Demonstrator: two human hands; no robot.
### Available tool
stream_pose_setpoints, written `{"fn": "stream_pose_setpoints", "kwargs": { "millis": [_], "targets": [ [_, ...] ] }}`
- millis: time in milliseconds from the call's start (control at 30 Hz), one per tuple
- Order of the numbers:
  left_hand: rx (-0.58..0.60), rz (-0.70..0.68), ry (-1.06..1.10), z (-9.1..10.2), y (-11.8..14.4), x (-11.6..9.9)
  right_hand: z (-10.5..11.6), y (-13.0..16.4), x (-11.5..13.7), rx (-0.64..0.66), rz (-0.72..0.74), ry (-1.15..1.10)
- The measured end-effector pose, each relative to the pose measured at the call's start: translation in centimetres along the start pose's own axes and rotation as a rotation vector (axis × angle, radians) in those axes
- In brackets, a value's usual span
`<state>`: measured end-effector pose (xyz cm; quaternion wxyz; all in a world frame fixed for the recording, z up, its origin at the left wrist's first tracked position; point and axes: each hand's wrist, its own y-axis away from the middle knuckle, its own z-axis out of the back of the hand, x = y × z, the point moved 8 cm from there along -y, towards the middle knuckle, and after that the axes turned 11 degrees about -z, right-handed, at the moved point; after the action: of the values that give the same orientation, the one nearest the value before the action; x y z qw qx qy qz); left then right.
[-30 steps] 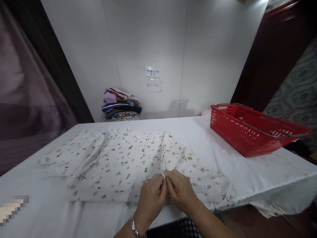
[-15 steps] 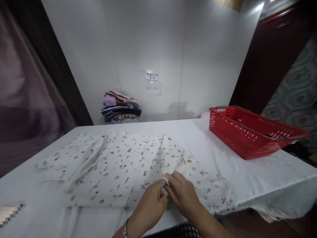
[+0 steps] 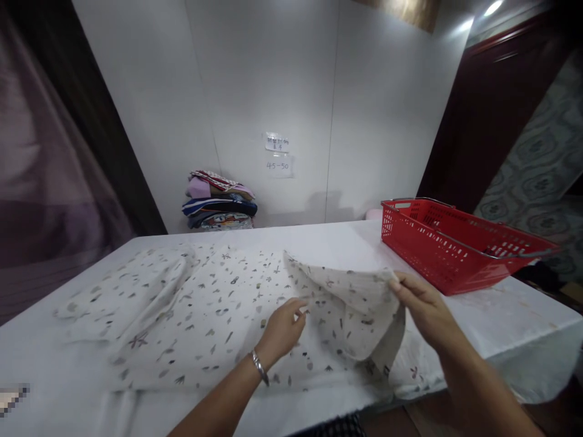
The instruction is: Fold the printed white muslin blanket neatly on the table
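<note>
A white printed garment (image 3: 214, 315) with small leaf and starfish-like motifs lies spread over the white-covered table. My right hand (image 3: 419, 297) pinches a corner of its loose flap (image 3: 364, 297) and holds it up off the table, so the plain inner side shows below. The flap hangs in a curve between that hand and the garment's middle. Above the middle of the cloth is my left hand (image 3: 285, 328), its fingers loosely bent and thumb apart, with nothing held. On that wrist sits a silver bracelet (image 3: 259, 368). At the left, part of the garment lies in a creased fold.
A red plastic basket (image 3: 455, 249) with metal handles stands on the right of the table (image 3: 337, 240). Against the back wall is a stack of folded clothes (image 3: 221, 203). Paper labels (image 3: 277, 165) are stuck on the wall; one reads 45-50. A purple curtain (image 3: 40, 182) hangs at left.
Both hands were together at the edge strip in the garment's middle. My right hand has moved right, lifting the flap; my left hand has let go and moved slightly left and up.
</note>
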<state>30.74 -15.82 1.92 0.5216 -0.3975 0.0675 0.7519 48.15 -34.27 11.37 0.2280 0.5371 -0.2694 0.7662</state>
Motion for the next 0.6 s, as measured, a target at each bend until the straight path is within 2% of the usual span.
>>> {"fn": "stream_pose_setpoints", "kwargs": {
  "millis": [133,300,433,600],
  "targets": [
    [-0.094,-0.021,-0.080,0.7,-3.5,3.0,6.0,-0.4,1.4,-0.136,0.022,0.011],
    [-0.257,-0.155,-0.267,3.1,-7.3,3.9,11.3,0.1,2.7,-0.275,0.013,-0.036],
    [-0.371,-0.192,-0.417,4.9,-7.9,4.7,13.8,1.1,3.1,-0.415,0.003,-0.139],
    [-0.299,-0.213,-0.481,5.2,-6.5,6.8,15.4,1.9,1.8,-0.542,-0.018,-0.220]
  ]
}}
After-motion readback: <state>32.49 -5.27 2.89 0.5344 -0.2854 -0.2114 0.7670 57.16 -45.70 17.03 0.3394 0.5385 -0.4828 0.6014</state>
